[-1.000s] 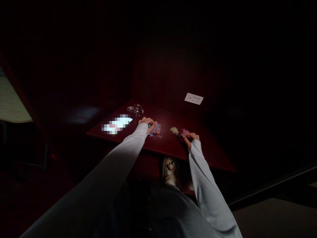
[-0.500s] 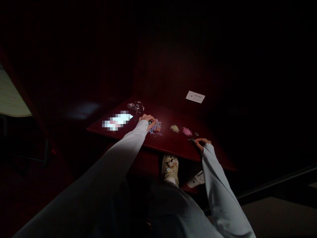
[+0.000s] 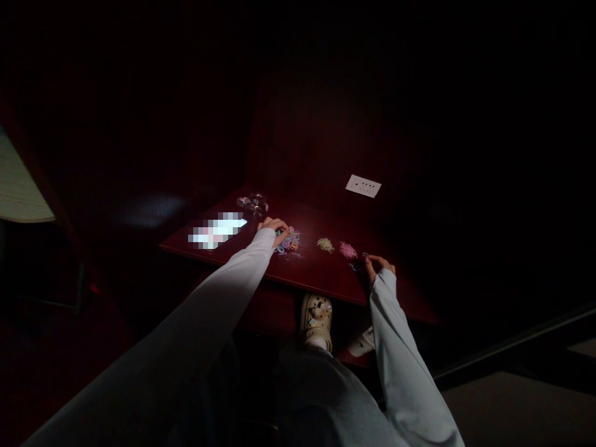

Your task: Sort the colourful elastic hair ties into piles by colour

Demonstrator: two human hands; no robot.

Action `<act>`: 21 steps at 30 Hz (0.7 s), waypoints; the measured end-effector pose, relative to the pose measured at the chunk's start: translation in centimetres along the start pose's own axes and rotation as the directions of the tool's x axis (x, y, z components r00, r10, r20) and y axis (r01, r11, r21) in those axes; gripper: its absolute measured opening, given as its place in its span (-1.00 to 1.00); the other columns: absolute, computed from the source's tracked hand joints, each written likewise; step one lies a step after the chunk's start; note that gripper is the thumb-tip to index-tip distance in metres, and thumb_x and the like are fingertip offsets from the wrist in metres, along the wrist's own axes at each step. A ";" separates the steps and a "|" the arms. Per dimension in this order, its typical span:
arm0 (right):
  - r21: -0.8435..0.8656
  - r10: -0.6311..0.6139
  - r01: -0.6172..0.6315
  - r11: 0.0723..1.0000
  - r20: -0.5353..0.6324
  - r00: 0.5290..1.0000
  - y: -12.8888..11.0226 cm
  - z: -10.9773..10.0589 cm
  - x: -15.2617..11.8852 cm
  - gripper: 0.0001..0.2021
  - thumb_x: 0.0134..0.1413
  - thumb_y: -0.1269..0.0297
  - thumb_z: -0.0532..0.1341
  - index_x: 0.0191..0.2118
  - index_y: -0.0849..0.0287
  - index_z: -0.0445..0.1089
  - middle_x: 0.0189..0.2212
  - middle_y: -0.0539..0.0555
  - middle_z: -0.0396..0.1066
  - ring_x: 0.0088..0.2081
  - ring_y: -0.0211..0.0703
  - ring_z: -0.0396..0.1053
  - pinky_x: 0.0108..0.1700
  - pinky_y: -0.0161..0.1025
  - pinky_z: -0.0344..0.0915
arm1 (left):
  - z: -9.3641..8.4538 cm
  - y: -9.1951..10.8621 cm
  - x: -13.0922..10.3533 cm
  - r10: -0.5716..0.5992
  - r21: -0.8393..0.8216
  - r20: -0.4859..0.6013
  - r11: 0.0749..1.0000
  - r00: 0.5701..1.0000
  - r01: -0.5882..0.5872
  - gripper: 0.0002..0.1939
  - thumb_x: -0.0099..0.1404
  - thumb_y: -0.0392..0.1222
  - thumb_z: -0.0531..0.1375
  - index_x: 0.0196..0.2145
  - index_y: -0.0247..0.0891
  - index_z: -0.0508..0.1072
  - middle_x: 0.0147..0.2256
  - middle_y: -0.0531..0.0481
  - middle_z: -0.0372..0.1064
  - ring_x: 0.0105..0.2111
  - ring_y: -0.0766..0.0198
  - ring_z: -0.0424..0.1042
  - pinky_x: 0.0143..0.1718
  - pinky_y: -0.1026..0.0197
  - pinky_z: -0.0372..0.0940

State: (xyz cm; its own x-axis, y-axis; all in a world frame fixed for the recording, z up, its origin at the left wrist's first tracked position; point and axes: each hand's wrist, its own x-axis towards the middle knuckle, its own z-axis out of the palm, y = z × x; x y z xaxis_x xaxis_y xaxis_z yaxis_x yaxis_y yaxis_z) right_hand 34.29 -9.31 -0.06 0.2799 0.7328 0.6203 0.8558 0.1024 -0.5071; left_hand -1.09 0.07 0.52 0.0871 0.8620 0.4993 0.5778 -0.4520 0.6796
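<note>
My left hand point(image 3: 272, 228) rests at the edge of a pile of mixed-colour hair ties point(image 3: 289, 242), its bent fingers apart and touching the pile; some ties lie hidden under it. My right hand point(image 3: 380, 267) is at the right side of the table, thumb and fingertips pinched on a small pale hair tie point(image 3: 365, 254). Just left of these fingertips lies a little heap of pink hair ties point(image 3: 347, 249). Further left is a heap of pale yellow hair ties point(image 3: 325, 244). A few dark bluish ties point(image 3: 352, 267) lie in front of the pink heap.
A lit phone point(image 3: 218, 231), its screen blurred out, lies on the dark red table point(image 3: 316, 273) at left. Behind it stands a clear container point(image 3: 257, 203). A white socket plate point(image 3: 363, 186) is on the wall. Below the table edge shows a beige clog point(image 3: 317, 318).
My right hand has shifted from the dark ties up to the single ring-shaped tie and now pinches it. My left hand stays at the mixed pile. The view has shifted slightly.
</note>
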 end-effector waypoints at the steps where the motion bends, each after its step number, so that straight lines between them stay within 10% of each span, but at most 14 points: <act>1: 0.000 -0.019 0.019 1.000 0.014 1.000 -0.7 0.6 -0.1 -0.41 0.19 -0.30 0.08 -0.22 0.16 0.57 -0.22 0.24 0.57 -0.17 0.06 0.36 0.02 0.02 0.24 | 0.0 0.1 0.0 -0.006 0.003 -0.005 1.000 1.000 0.006 -0.86 0.28 -0.24 0.23 -0.41 -0.11 0.58 -0.19 -0.01 0.60 -0.01 0.01 0.40 0.09 -0.09 0.17; 10: 0.183 -0.295 0.241 0.953 0.381 0.877 -9.4 8.7 -1.1 -0.84 0.20 0.16 0.29 -0.17 0.01 0.60 -0.15 0.10 0.52 0.01 0.06 0.32 0.12 -0.03 0.23 | 0.0 0.4 -0.3 0.002 0.065 -0.003 0.998 1.000 -0.002 -0.88 0.32 -0.23 0.23 -0.37 -0.13 0.57 -0.16 0.02 0.60 0.00 0.06 0.40 0.10 -0.03 0.15; 21: 0.189 -0.299 0.239 0.952 0.437 0.848 -10.7 9.8 -0.5 -0.79 0.27 0.05 0.28 -0.22 0.02 0.59 -0.23 0.10 0.46 -0.06 0.01 0.29 0.09 -0.07 0.23 | -0.3 0.7 -0.3 -0.011 0.079 0.023 0.997 1.000 0.009 -0.87 0.33 -0.22 0.24 -0.38 -0.14 0.56 -0.14 0.01 0.60 0.00 0.06 0.41 0.09 -0.03 0.16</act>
State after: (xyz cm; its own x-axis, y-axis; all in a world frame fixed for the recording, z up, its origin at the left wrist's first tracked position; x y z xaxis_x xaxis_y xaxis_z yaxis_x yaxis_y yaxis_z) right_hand 20.77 -4.18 -0.79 -0.2091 0.8849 0.4162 0.7996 0.3998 -0.4482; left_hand -0.96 -0.58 1.03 0.0994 0.8721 0.4790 0.6407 -0.4244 0.6398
